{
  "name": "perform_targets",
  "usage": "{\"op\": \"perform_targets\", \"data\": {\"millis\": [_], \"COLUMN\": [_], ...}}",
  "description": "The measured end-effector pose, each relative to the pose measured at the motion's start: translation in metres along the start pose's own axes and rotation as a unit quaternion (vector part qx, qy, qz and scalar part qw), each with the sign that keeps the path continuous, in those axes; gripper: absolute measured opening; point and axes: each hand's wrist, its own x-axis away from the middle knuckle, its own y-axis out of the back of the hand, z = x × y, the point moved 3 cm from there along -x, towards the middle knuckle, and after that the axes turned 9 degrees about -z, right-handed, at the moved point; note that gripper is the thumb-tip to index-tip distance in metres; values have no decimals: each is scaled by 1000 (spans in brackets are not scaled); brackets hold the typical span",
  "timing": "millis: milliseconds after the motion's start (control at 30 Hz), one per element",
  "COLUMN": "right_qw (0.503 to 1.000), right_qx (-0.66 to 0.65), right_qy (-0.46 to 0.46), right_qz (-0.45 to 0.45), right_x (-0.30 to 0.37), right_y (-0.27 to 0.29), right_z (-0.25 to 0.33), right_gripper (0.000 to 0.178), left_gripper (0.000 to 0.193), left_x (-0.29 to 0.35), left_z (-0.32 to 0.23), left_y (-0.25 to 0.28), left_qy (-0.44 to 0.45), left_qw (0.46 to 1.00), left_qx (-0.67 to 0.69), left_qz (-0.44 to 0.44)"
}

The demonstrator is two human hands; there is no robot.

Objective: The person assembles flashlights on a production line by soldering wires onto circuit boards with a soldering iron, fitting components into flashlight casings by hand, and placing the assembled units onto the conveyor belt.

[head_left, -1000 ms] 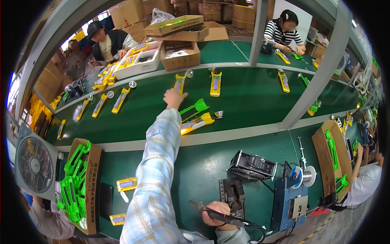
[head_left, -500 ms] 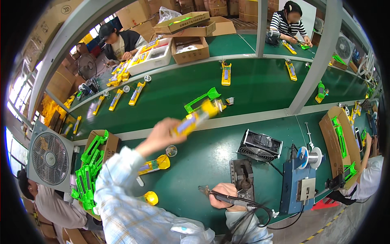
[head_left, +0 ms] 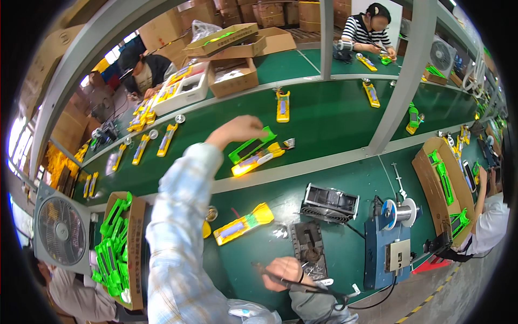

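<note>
My left hand reaches over the conveyor belt with its fingers bent downward. It is at the far edge of a green plastic frame; whether the fingers grip it is hidden. Just nearer, a yellow lamp housing with a small silvery reflector lies on the belt. Lower down, my right hand is closed round a soldering iron, its tip pointing left above the table. A second yellow housing with a green part in it rests on the table between my hands. Beside my right hand stands a dark metal fixture.
A black fan, a blue box and a solder wire spool stand to the right. Cartons of green parts flank the table. Grey posts rise by the belt. Co-workers sit across and at both sides.
My left hand has laid the yellow housing on the belt beside the green frame and moved off it. The yellow housing on the table lies farther right. My right hand still holds the iron.
</note>
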Motion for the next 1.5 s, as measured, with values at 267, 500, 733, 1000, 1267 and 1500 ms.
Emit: {"op": "perform_targets", "data": {"millis": [267, 500, 733, 1000, 1267, 1500], "right_qw": [993, 994, 989, 966, 918, 902], "right_qx": [-5, 34, 89, 108, 15, -33], "right_qy": [-70, -80, -67, -185, -265, -299], "right_qz": [-91, -63, -93, -148, -295, -309], "right_x": [14, 7, 11, 11, 43, 86], "right_y": [4, 4, 8, 16, 70, 84], "right_z": [-19, -18, 3, 19, 101, 164], "right_gripper": [21, 19, 12, 12, 17, 24], "left_gripper": [58, 46, 42, 52, 47, 46], "left_x": [-161, -154, 57, 404, 503, 486], "left_z": [2, 26, -21, -96, -110, -103], "left_y": [-112, -77, 11, -1, -110, -169], "left_qy": [216, 200, 32, -30, -44, -51], "left_qw": [955, 951, 944, 943, 955, 940], "left_qx": [-81, -27, 163, -4, 83, 36], "left_qz": [-186, -234, -284, -331, -280, -335]}}
